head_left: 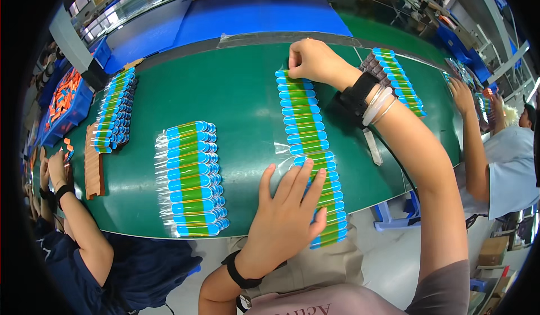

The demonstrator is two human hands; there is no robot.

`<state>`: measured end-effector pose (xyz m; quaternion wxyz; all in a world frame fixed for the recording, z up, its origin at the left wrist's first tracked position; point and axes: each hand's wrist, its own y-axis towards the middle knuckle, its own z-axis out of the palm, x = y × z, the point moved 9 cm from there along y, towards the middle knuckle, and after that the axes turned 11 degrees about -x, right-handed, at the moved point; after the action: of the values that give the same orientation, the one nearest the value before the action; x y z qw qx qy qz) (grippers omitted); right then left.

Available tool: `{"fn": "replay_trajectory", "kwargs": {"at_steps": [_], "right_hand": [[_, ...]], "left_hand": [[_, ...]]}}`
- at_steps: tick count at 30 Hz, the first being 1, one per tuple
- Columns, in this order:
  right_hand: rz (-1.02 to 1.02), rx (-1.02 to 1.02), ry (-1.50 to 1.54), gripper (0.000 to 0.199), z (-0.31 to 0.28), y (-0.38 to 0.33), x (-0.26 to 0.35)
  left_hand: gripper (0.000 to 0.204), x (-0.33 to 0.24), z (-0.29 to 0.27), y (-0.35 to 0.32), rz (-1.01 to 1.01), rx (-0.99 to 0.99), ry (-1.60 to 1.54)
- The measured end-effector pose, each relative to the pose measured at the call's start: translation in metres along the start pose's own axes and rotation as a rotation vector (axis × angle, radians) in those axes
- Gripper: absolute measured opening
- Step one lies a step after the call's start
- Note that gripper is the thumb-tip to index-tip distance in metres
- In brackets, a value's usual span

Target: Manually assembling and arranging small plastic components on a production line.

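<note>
Two strips of blue-and-green rounded cards lie end to end before me, an upper strip (301, 112) and a lower strip (336, 194). Fingers spread, my left hand (284, 216) rests over the lower strip near where the two meet. My right hand (312, 62) is closed at the far end of the upper strip, fingertips curled down onto it; what they pinch is hidden. Clear film (282, 148) sticks out at the left of the join. To the left sits a layered stack of similar strips (191, 180), with clear film along its left edge.
More stacked strips stand at the far left (115, 112), beside corrugated cardboard (94, 169), and at the right (396, 82). A blue bin (79, 110) holds orange pieces. Co-workers' arms reach in at left (81, 219) and right (475, 146). A dark cable (396, 160) runs under my right forearm.
</note>
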<state>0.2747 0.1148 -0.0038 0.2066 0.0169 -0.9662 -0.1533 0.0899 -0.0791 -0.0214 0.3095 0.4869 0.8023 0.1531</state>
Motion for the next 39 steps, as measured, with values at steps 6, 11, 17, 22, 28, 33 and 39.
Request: {"fn": "replay_trajectory", "kwargs": {"at_steps": [6, 11, 17, 22, 28, 33, 39], "right_hand": [[-0.276, -0.282, -0.177, 0.014, -0.038, -0.014, 0.021], [-0.048, -0.351, -0.221, 0.019, -0.175, -0.017, 0.003], [0.029, 0.077, -0.235, 0.038, -0.154, -0.054, -0.091], [0.182, 0.052, -0.160, 0.031, -0.149, -0.061, -0.116], [-0.137, -0.183, -0.312, 0.022, -0.164, -0.067, -0.085], [-0.339, -0.591, -0.447, 0.031, -0.208, -0.077, -0.031], [-0.440, -0.523, -0.099, 0.033, -0.179, -0.082, 0.074]], "left_hand": [[0.071, 0.000, -0.003, 0.003, -0.071, 0.146, -0.125], [0.059, -0.009, -0.010, -0.004, -0.023, 0.124, -0.127], [0.047, -0.004, 0.003, 0.016, 0.073, 0.008, -0.127], [0.048, 0.008, 0.001, 0.022, -0.038, -0.003, 0.066], [0.055, -0.004, -0.006, 0.007, -0.041, 0.204, -0.048], [0.068, -0.025, -0.011, 0.001, 0.049, 0.294, 0.039], [0.079, -0.029, -0.015, -0.003, 0.008, 0.345, -0.066]]}}
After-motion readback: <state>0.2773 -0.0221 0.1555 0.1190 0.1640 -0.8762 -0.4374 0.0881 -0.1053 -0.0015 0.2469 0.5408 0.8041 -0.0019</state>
